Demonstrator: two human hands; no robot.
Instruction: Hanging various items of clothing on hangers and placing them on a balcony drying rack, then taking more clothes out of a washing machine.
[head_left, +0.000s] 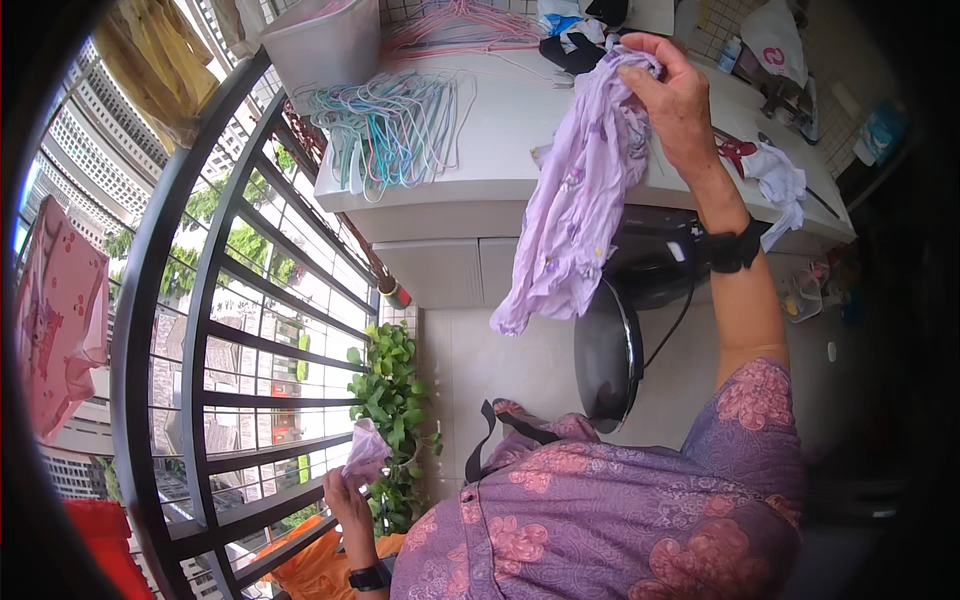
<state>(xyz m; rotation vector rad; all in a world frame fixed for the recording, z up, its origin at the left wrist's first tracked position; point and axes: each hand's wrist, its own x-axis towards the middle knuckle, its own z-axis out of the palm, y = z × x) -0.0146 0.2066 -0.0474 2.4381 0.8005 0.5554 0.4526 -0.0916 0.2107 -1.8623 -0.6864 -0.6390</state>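
Note:
A lilac garment with a small print (574, 202) hangs crumpled from my right hand (671, 97). Its gathered upper edge is pinched between thumb and fingers, over the white countertop. The lower end dangles free in front of the cabinet, partly covering a black front-loading washing machine (652, 259). Low on the left, my left hand (349, 499) grips a small piece of pale lilac cloth (367, 454) beside the balcony railing. Dark bands circle both wrists.
Blue and green hangers (405, 135) lie by a grey plastic tub (322, 45) on the countertop (499, 112); pink hangers (465, 30) are behind. The washer's round door (606, 356) juts out over the floor. A dark metal railing (199, 300) and leafy plant (390, 390) line the left.

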